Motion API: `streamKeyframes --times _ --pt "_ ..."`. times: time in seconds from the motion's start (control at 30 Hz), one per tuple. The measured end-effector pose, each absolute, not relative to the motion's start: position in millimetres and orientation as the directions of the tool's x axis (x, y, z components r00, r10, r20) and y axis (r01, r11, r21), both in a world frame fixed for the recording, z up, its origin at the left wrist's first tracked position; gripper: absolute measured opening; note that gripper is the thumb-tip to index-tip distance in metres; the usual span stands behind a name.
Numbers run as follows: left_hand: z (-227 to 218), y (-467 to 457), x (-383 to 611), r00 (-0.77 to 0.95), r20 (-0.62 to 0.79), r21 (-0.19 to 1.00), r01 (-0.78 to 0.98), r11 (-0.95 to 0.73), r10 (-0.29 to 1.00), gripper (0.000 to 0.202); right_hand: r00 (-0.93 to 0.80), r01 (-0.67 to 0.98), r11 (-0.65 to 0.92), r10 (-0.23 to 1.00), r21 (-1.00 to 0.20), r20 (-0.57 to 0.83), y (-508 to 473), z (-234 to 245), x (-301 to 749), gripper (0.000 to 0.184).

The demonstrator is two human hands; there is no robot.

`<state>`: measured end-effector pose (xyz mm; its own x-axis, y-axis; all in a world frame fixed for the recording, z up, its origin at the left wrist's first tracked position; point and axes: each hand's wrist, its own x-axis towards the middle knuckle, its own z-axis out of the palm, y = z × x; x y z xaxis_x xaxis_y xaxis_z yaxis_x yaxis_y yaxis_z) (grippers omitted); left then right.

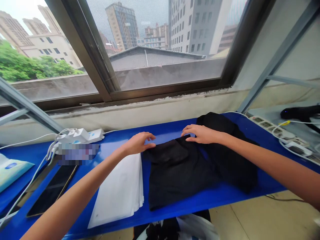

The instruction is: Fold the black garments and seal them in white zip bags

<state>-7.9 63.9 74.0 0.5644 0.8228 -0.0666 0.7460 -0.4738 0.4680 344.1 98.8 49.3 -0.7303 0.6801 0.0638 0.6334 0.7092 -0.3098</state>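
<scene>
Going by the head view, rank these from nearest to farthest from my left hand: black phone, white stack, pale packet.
1. White stack: just below the left hand in the picture.
2. Black phone: farther left, beyond the stack.
3. Pale packet: at the picture's left edge.

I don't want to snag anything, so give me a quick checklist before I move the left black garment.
1. Left hand near its far left corner: ok.
2. Right hand at its far edge: ok.
3. Firm hold on the cloth: cannot tell.
4. Left black garment apart from the right black garment: not ok, they meet.
5. Phone away from the cloth: ok, beyond the white stack.
</scene>
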Motion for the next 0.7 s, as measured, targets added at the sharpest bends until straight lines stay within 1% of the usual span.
streamKeyframes --times 0.07,0.13,0.2,0.3,0.37,0.43,0.5,0.57,0.63,0.7 --pt "63.6 73.0 -3.2 0.554 -0.137 0.455 0.771 -0.445 0.821 0.024 -0.704 0.660 0.623 0.708 -0.420 -0.056 117.4 43.6 346.8 0.028" --pt "55.2 80.6 -2.4 0.569 -0.161 0.480 0.759 -0.440 0.806 0.017 -0.691 0.659 0.577 0.718 -0.483 -0.085 130.3 39.1 348.2 0.027" --pt "49.8 88.0 -4.5 0.548 -0.124 0.506 0.752 -0.422 0.827 0.023 -0.684 0.636 0.536 0.724 -0.555 -0.085 138.4 36.3 349.9 0.034" --pt "45.4 98.9 -9.0 0.476 -0.039 0.538 0.751 -0.383 0.879 0.037 -0.629 0.563 0.341 0.767 -0.753 -0.123 146.2 33.0 353.0 0.049" --pt "44.9 104.4 -12.3 0.456 -0.024 0.564 0.741 -0.364 0.890 0.047 -0.578 0.510 0.230 0.806 -0.829 -0.131 150.0 29.8 353.9 0.053" --pt "46.6 107.7 -16.5 0.485 -0.059 0.604 0.713 -0.355 0.873 0.052 -0.550 0.503 0.219 0.828 -0.836 -0.114 152.7 26.7 353.2 0.050" --pt "48.6 109.2 -20.3 0.527 -0.126 0.631 0.696 -0.342 0.841 0.053 -0.554 0.514 0.238 0.826 -0.824 -0.107 154.2 24.9 350.8 0.045" --pt "47.7 109.9 -21.4 0.539 -0.167 0.628 0.704 -0.332 0.825 0.048 -0.573 0.527 0.258 0.811 -0.810 -0.115 155.2 25.0 347.0 0.041" --pt "42.7 111.0 -18.6 0.521 -0.154 0.607 0.720 -0.336 0.839 0.039 -0.597 0.537 0.278 0.792 -0.797 -0.127 156.6 26.6 342.8 0.040" --pt "35.7 113.0 -13.3 0.505 -0.110 0.600 0.721 -0.348 0.856 0.034 -0.621 0.560 0.322 0.773 -0.763 -0.129 159.5 28.7 339.3 0.044"
